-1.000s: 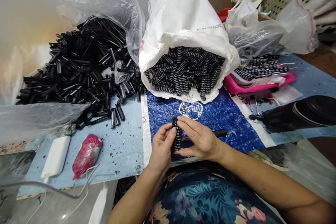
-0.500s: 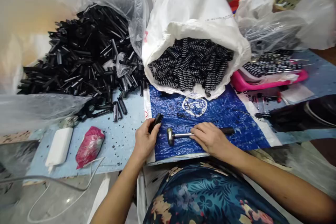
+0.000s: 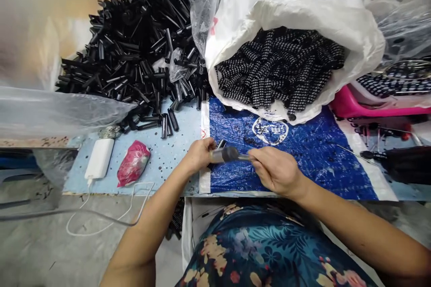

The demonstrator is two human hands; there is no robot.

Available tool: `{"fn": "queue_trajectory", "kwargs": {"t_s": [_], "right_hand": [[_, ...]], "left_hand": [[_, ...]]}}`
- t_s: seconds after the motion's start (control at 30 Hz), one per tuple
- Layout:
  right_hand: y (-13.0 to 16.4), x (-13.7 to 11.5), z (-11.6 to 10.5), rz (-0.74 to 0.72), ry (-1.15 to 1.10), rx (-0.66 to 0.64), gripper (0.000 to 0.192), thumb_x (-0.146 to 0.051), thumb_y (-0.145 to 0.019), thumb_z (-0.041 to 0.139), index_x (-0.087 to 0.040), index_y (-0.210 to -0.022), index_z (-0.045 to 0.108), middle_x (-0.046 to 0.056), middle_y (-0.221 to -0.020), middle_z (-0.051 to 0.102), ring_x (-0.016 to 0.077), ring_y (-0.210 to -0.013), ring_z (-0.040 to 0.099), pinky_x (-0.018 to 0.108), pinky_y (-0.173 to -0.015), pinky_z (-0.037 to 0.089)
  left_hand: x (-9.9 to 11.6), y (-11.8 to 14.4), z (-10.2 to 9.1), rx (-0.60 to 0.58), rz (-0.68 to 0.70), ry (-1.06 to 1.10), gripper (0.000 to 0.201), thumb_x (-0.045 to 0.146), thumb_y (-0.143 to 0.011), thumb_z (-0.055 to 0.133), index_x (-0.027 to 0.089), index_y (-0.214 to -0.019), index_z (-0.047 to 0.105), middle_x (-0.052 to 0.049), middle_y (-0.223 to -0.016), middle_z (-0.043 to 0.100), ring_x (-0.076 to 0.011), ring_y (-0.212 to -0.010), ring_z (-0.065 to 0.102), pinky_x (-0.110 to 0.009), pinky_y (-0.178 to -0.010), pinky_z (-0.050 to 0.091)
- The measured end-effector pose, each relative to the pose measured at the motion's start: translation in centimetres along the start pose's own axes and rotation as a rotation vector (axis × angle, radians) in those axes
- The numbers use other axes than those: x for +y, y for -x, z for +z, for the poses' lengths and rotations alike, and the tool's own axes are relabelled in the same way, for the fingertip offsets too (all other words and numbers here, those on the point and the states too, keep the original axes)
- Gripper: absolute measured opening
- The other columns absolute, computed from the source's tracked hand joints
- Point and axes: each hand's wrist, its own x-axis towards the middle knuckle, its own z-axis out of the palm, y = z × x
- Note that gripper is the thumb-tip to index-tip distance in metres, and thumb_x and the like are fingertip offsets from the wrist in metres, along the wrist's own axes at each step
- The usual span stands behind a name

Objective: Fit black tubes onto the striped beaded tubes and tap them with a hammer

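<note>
My right hand (image 3: 278,170) is closed around the handle of a small hammer (image 3: 229,154). The hammer's head, slightly blurred, hangs in front of my left fingertips. Pinched in my left hand (image 3: 198,157) is a short black plastic piece (image 3: 221,144), mostly covered by the hammer head; whether the two touch I cannot tell. Both hands are over the left part of a blue plastic sheet (image 3: 303,157). Beyond them, a white sack (image 3: 357,31) lies with its mouth towards me, full of black ridged pieces with pale marks (image 3: 269,76).
A heap of black plastic pieces (image 3: 134,54) lies at the back left beside clear plastic. A white power bank (image 3: 99,158) with a cable and a pink wrapped packet (image 3: 134,163) sit at the left. At the right are a pink tray (image 3: 350,103) and a dark object (image 3: 404,163).
My right hand has picked the hammer up from the blue sheet and brought its head to the left hand's black piece. The view has shifted, so the scene sits differently.
</note>
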Motion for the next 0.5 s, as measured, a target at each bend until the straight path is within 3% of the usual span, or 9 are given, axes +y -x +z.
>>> {"fn": "queue_trajectory", "kwargs": {"t_s": [0.07,0.2,0.27,0.33,0.43,0.5], "right_hand": [[0.0,-0.6,0.3,-0.072,-0.048,-0.017,0.024,-0.018,-0.102,0.043,-0.012,-0.122,0.054,0.008,-0.086,0.063,0.0185,-0.075,0.057,0.032,-0.067,0.048],[0.5,-1.0,1.2,-0.099,0.081,-0.264,0.019,-0.022,-0.102,0.047,-0.011,-0.105,0.062,0.004,-0.07,0.053,0.0178,-0.063,0.049,0.033,-0.058,0.043],[1.1,-0.6,0.9,-0.095,0.04,-0.234,0.018,-0.021,-0.101,0.048,-0.01,-0.109,0.061,0.005,-0.073,0.054,0.0173,-0.064,0.049,0.032,-0.058,0.043],[2.1,0.3,0.0,-0.084,-0.011,-0.158,0.02,-0.018,-0.1,0.05,-0.009,-0.115,0.058,0.006,-0.079,0.058,0.017,-0.067,0.051,0.031,-0.061,0.044],[3.9,2.1,-1.7,-0.025,0.037,-0.144,0.02,-0.016,-0.098,0.054,-0.01,-0.117,0.057,0.008,-0.087,0.062,0.0174,-0.074,0.055,0.031,-0.067,0.046],[4.7,3.1,-2.1,0.027,0.108,-0.196,0.016,-0.018,-0.098,0.057,-0.011,-0.113,0.06,0.007,-0.087,0.063,0.0178,-0.076,0.058,0.032,-0.07,0.046]], "left_hand": [[0.1,-0.6,0.0,-0.032,-0.02,-0.007,0.036,0.034,-0.056,0.087,0.018,-0.066,0.056,-0.001,-0.06,0.053,-0.0115,-0.054,0.04,-0.028,-0.052,0.024],[0.8,-1.2,0.2,-0.056,-0.036,-0.072,0.037,0.033,-0.059,0.085,0.017,-0.063,0.051,0.0,-0.059,0.049,-0.0105,-0.054,0.037,-0.028,-0.053,0.023],[1.3,-0.4,-0.9,-0.069,-0.025,-0.162,0.034,0.031,-0.064,0.08,0.017,-0.066,0.05,0.0,-0.062,0.05,-0.0107,-0.056,0.038,-0.029,-0.054,0.023],[1.7,1.4,-3.5,-0.177,-0.033,-0.25,0.029,0.031,-0.068,0.075,0.017,-0.069,0.05,0.0,-0.066,0.051,-0.0109,-0.058,0.039,-0.028,-0.055,0.025],[1.5,4.5,-8.5,-0.641,-0.132,-0.235,0.033,0.039,-0.068,0.078,0.015,-0.076,0.056,0.002,-0.067,0.051,-0.0108,-0.061,0.043,-0.026,-0.055,0.03],[1.5,5.4,-10.2,-0.663,-0.175,-0.271,0.041,0.052,-0.071,0.076,0.015,-0.083,0.062,0.001,-0.071,0.056,-0.0129,-0.065,0.048,-0.026,-0.059,0.035]]}}
